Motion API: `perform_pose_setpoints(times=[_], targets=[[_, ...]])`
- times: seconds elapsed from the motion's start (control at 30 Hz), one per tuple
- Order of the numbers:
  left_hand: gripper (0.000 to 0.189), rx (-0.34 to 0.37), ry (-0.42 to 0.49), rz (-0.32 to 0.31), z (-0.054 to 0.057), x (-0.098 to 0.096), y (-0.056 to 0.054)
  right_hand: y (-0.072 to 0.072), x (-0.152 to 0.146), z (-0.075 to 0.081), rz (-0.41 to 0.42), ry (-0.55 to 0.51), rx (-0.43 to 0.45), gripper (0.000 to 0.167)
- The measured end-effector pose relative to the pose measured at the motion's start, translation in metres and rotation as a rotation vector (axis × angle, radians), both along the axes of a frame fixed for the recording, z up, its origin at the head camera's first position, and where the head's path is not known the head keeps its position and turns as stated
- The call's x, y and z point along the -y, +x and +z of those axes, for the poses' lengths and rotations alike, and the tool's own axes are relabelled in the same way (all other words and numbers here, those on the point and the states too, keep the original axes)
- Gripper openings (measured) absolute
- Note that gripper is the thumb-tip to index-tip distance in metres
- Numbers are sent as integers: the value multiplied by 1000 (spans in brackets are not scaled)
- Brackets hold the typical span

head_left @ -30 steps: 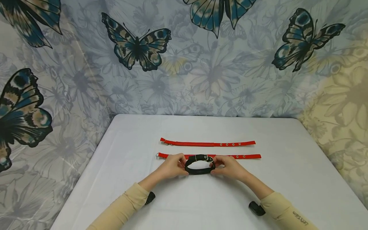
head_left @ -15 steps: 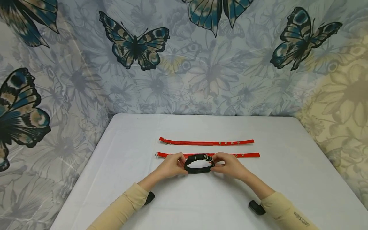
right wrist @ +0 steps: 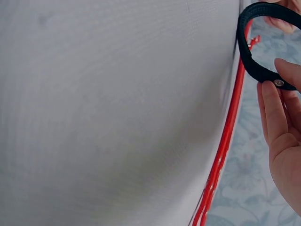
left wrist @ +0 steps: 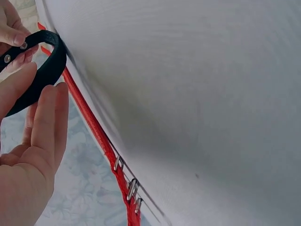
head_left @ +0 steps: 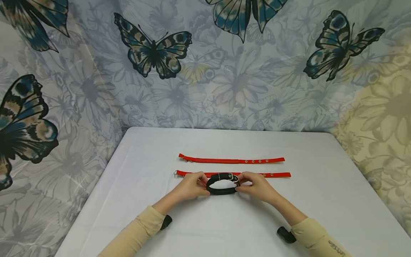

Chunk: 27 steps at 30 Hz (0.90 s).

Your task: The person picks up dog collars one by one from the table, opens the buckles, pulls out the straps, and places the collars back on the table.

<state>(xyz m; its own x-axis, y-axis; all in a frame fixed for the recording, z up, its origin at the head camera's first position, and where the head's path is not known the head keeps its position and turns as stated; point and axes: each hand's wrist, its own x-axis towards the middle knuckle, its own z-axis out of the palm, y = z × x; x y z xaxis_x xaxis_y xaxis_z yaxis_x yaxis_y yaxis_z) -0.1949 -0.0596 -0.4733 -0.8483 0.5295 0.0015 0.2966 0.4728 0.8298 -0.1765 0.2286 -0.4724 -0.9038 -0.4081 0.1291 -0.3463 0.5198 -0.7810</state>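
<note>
A black collar [head_left: 221, 191], buckled into a loop with metal eyelets and a silver buckle, is held between both hands near the middle of the table. My left hand [head_left: 192, 186] pinches its left side between thumb and fingers; the left wrist view shows the collar [left wrist: 51, 70] between the thumb and fingertips. On the other side, my right hand [head_left: 255, 186] pinches the loop near the buckle, and an eyelet shows beside the thumb on the collar [right wrist: 256, 68] in the right wrist view. Behind it lies a red collar [head_left: 279, 175], partly hidden by the hands and the loop.
A second red collar [head_left: 221, 161] lies stretched out farther back, parallel to the first, its eyelets to the right. Both rest on a white-covered table [head_left: 144, 150]. A butterfly-patterned backdrop [head_left: 244, 96] rises behind the table's far edge.
The hands and the black collar hold almost the same pose throughout. Only a slight shift of the whole head view shows.
</note>
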Motion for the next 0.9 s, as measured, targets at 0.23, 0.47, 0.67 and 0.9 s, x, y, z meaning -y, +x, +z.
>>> perform_pose_setpoints(times=[0.23,0.47,0.67,0.9], targets=[[29,26,52,26,5,4,-1,2,0,0,6,-7,5,18],[24,0,104,19,7,4,0,3,0,1,11,3,-5,18],[24,4,118,16,6,4,-1,3,-1,5,1,6,7,20],[23,0,114,15,6,5,-2,5,-1,13,-2,-39,23,25]])
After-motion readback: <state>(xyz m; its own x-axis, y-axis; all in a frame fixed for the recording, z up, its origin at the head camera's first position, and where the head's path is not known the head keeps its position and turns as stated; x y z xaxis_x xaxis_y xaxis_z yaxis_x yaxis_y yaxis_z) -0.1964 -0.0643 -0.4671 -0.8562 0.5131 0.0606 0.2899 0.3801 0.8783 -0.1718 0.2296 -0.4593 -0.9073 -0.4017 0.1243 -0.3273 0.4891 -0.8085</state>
